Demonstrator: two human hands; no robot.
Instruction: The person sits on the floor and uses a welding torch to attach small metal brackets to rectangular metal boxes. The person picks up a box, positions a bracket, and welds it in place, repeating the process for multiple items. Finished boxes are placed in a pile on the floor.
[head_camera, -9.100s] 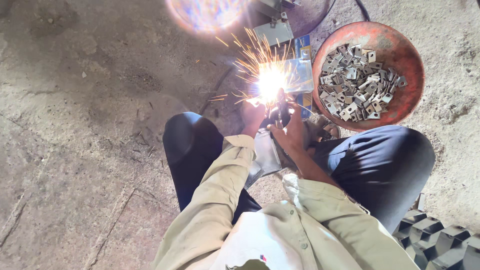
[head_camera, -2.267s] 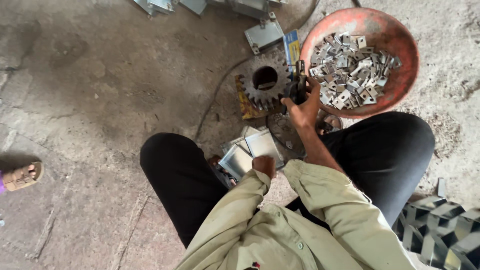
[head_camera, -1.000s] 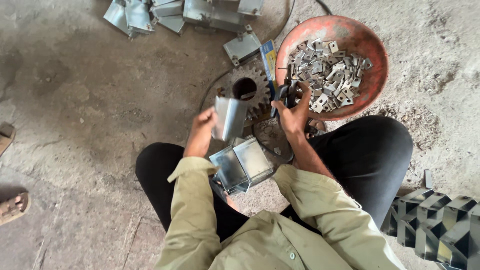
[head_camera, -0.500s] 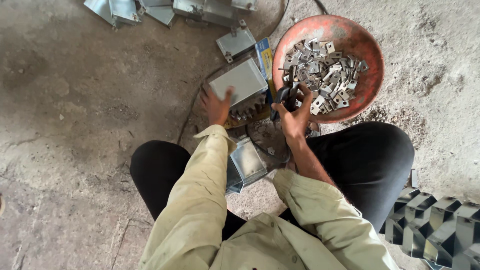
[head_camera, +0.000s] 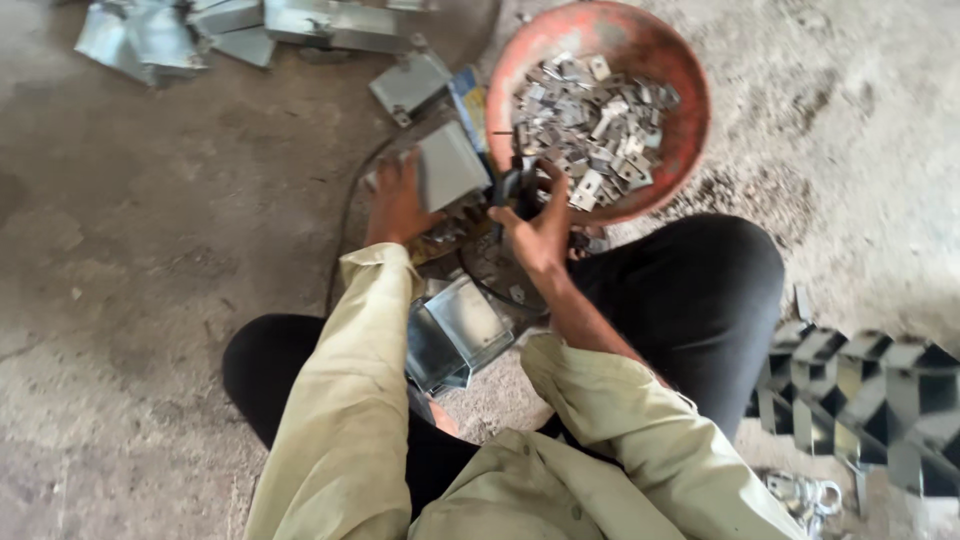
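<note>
A person is squatting on a concrete floor (head_camera: 150, 260), seen from above. The left hand (head_camera: 395, 200) is pressing flat on a grey folded sheet-metal box (head_camera: 445, 165), fingers spread across its near edge. The right hand (head_camera: 540, 215) is closing around a dark tool handle (head_camera: 515, 185), just beside the box. Beyond that grip is sitting a red bowl (head_camera: 680, 130) heaped with small metal clips (head_camera: 590, 115). Below the hands, more folded metal pieces (head_camera: 455, 335) are lying between the knees. The box looks stiff, light and sharp-edged, likely best held by its flat faces.
</note>
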